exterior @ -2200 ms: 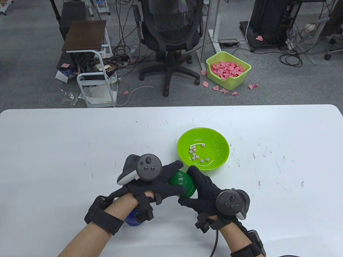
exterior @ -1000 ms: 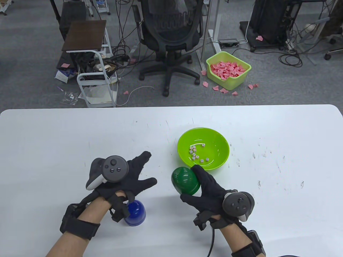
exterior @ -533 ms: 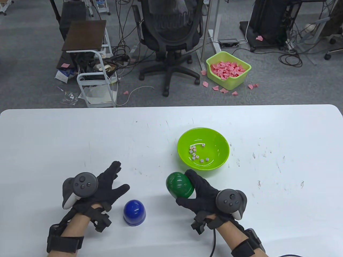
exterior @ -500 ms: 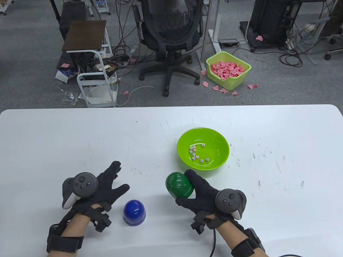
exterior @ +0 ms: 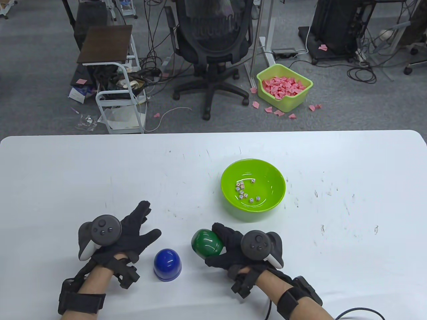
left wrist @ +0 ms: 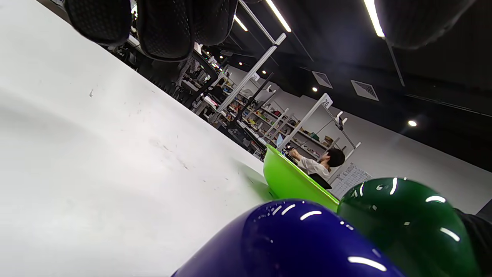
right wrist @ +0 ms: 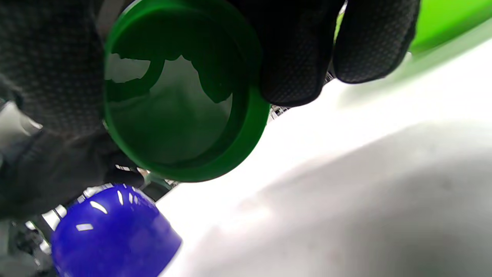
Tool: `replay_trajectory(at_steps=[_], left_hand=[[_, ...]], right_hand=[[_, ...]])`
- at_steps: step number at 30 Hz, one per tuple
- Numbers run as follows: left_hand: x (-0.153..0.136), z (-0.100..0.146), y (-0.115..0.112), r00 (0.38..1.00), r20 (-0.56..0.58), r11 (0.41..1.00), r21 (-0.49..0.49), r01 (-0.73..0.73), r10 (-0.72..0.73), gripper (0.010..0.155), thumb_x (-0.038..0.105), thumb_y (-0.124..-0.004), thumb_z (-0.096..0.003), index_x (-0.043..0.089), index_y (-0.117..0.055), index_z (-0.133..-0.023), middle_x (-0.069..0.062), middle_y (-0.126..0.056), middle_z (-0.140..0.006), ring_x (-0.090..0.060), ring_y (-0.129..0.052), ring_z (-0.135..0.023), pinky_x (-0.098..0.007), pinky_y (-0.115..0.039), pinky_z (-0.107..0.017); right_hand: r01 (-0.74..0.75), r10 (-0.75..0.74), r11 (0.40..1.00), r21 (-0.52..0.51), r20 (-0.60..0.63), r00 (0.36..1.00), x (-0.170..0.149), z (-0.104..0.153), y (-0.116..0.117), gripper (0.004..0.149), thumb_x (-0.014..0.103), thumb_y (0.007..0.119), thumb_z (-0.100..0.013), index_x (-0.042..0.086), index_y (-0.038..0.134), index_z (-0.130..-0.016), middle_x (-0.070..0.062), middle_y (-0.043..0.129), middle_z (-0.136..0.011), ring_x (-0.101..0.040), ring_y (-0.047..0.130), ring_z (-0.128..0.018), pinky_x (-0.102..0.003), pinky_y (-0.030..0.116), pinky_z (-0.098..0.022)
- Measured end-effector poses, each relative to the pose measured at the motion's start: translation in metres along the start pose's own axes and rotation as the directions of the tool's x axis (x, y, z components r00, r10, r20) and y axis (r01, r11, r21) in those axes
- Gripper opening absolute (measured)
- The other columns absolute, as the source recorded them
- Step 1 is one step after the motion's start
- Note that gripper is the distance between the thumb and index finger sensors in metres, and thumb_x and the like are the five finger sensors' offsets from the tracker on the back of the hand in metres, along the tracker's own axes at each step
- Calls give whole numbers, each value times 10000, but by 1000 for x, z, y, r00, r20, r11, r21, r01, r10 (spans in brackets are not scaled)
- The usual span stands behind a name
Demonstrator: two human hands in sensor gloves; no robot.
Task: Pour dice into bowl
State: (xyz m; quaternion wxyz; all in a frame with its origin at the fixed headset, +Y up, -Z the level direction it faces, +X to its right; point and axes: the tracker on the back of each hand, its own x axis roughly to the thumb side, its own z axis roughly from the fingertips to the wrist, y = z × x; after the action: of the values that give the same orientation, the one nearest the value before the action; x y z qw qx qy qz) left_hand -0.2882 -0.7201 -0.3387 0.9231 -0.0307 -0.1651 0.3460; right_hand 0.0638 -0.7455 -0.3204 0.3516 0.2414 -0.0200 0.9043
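Table view: the bowl (exterior: 253, 189) sits right of centre on the table (exterior: 66, 173) with the dice (exterior: 245, 191) already lying in its bottom, so the pour looks finished. The right hand (exterior: 238, 251) grips the green cup (exterior: 206, 243) from the side, dome up and tilted, near the front edge and apart from the bowl; it is probably being set down next to the blue cup (exterior: 167, 265), which stands mouth-down between the two hands. The left hand (exterior: 126, 236) lies palm-down on the table just beside the blue cup, fingers spread wide, holding nothing.

Left wrist view: the left hand's fingertips (left wrist: 165, 30) hang in from the top, spread and clear of any object. The blue cup's dome (left wrist: 292, 242) fills the lower foreground with the green cup (left wrist: 399, 223) close behind it, and the bowl's rim (left wrist: 296, 177) lies farther back.

Right wrist view: the camera looks into the green cup's open mouth (right wrist: 180, 107), and no dice are visible inside, which fits an emptied cup. Gloved fingers (right wrist: 296, 54) wrap its rim on both sides in a firm hold. The cup is above the table, tilted, with the blue cup (right wrist: 111, 234) below and beside it. A strip of the bowl (right wrist: 449, 19) shows at the upper right.
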Motion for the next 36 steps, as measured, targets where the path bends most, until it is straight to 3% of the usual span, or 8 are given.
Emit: replay_trajectory(at_steps=[15, 26, 36], left_hand=[[-2, 1, -2, 1000, -27, 1000, -18, -7, 6, 957, 721, -714, -435, 227, -290, -1136, -154, -526, -1171, -430, -673, -1026, -631, -622, -738], [-2, 3, -3, 999, -47, 998, -52, -18, 16, 957, 718, -713, -438, 224, -283, -1135, -157, -508, -1175, -437, -645, -1039, -637, -603, -746], [-3, 3, -2, 998, -56, 998, -60, -32, 28, 959, 715, -716, -438, 222, -280, -1135, -145, -509, -1178, -439, -634, -1047, -643, -587, -752]], right_hand=[[-170, 173, 984, 46, -62, 983, -4, 3, 7, 941, 539, 963, -340, 47, 567, -1038, -199, 764, -1036, -456, 846, -740, -665, 721, -574], [-238, 264, 955, 175, -140, 954, -1, 2, -2, 986, 487, 1005, -291, 26, 563, -1043, -222, 761, -1044, -530, 805, -791, -711, 676, -570], [-235, 288, 933, 271, -175, 942, -14, 4, 1, 1030, 478, 1034, -262, 25, 530, -1038, -248, 729, -1009, -509, 717, -818, -750, 590, -601]])
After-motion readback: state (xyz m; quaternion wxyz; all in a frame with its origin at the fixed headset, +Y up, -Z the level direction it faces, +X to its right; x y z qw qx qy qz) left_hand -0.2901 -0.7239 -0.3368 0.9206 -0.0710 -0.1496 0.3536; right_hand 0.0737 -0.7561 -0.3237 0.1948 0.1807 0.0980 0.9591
